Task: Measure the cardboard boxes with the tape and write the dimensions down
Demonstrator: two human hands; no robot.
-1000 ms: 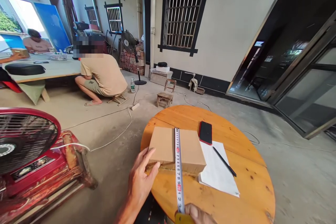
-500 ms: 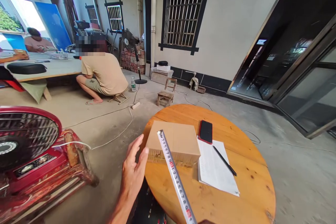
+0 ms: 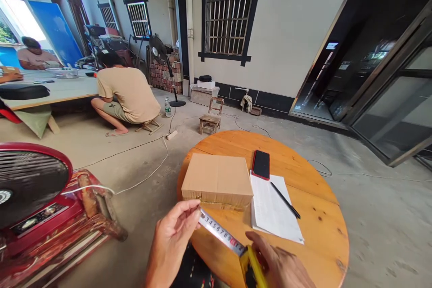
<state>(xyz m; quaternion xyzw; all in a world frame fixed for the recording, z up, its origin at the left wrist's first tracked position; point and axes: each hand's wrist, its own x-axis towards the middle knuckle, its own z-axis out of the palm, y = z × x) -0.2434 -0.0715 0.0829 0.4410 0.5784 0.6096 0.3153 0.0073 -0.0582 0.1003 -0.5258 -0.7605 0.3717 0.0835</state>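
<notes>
A yellow tape measure (image 3: 251, 267) is gripped in my right hand (image 3: 281, 263) near the front of the round wooden table (image 3: 320, 216). Its silver blade (image 3: 221, 234) sticks out up and to the left, numbers facing me. My left hand (image 3: 177, 229) pinches the blade's end between thumb and fingers, just in front of a closed cardboard box (image 3: 218, 175). The box lies flat on the table's left side. Right of it are white papers (image 3: 270, 216) with a black pen (image 3: 285, 200) on top, and a red-edged phone (image 3: 261, 165).
A red fan (image 3: 33, 189) stands on a worn wooden stand at left. Beyond the table are a small wooden chair (image 3: 211, 119), a water bottle (image 3: 168, 107) and floor cables. A person (image 3: 126, 94) sits low by another table (image 3: 67, 90), where other people are also seated.
The blade has swung lower and less of it is out. My left hand, spread and apart before, now pinches its end. My right hand and the tape's yellow case have come into view.
</notes>
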